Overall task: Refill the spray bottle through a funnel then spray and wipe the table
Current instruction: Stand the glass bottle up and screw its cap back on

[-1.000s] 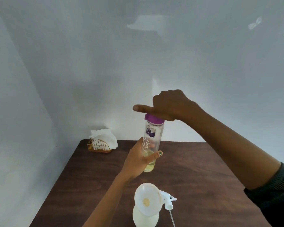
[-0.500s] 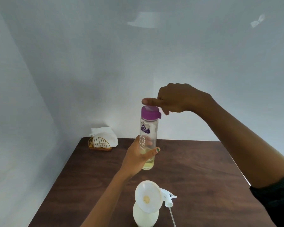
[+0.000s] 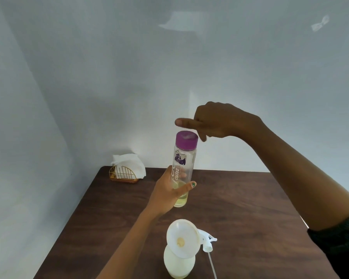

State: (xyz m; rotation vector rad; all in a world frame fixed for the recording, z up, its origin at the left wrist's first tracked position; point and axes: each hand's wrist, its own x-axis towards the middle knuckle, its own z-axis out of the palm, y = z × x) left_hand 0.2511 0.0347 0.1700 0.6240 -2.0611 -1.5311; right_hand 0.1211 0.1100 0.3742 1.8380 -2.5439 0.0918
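Only one readable txt: "zepto", white letters, running vertically up side of clear bottle, approx mid-body, partly behind thumb side of left hand gripping bottle. Above it, purple printed graphic on same bottle, just under purple cap; no letters legible in it. Smaller marks beside "zepto" too small to read. No nos., signs or brand marks legible on white spray bottle, funnel, trigger head or napkin holder.
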